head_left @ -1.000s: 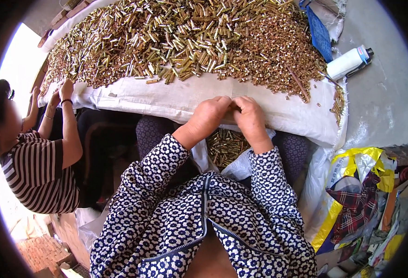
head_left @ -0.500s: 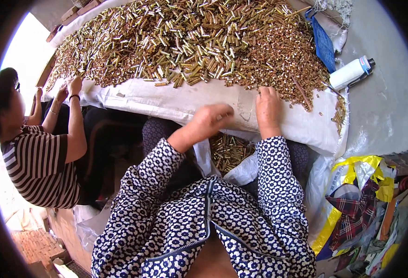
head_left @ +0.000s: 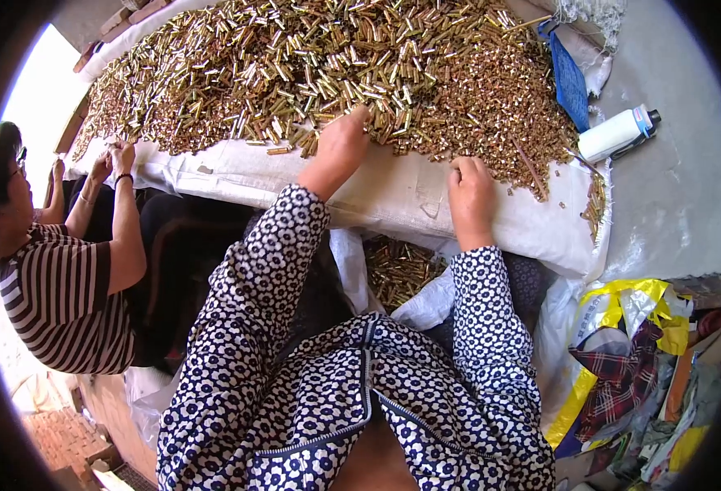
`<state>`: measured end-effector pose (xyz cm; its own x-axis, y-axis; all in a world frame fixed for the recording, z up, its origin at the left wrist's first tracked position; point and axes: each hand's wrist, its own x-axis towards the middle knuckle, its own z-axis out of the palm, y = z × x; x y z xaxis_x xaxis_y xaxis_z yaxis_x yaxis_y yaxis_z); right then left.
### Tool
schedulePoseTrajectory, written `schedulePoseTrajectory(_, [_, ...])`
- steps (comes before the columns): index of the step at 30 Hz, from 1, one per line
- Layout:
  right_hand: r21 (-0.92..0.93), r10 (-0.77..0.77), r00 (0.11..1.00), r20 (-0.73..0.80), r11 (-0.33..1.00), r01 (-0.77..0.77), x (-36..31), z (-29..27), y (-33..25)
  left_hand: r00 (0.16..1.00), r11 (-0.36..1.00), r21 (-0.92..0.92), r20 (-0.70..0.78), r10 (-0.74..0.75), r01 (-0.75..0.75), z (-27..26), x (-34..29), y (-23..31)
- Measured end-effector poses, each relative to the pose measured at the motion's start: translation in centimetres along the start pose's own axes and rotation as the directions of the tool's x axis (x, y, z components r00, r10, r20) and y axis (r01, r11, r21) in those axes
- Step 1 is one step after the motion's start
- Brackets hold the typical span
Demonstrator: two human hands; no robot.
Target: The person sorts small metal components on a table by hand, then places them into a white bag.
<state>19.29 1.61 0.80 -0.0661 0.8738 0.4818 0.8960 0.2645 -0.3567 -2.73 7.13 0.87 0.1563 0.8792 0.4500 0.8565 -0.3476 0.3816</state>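
i note the left hand [head_left: 340, 151] curled into the near edge of the brass casings [head_left: 336, 65] heaped on the white-sheeted worktop [head_left: 393, 192], its grip hidden, right hand [head_left: 471, 192] closed beside them; i judge small, shallow pulls toward the lap bag [head_left: 397, 270] safest.

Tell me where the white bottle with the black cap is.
In the head view, the white bottle lies on its side on the grey surface at upper right, just right of the brass pile and below the blue mesh piece.
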Motion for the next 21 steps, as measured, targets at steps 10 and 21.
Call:
schedulePoseTrajectory(10, [0.825, 0.102, 0.961, 0.255, 0.495, -0.272, -2.8, -0.2, -4.2, 0.839, 0.176, -0.826, 0.5, -0.215, 0.536, -3.0, -5.6, 3.7])
schedulePoseTrajectory(21, [0.888, 0.084, 0.953, 0.292, 0.346, -0.303, -4.1, -0.1, -4.8, 0.834, -0.055, -0.845, 0.535, -0.135, 0.533, -2.5, -7.4, 4.4])
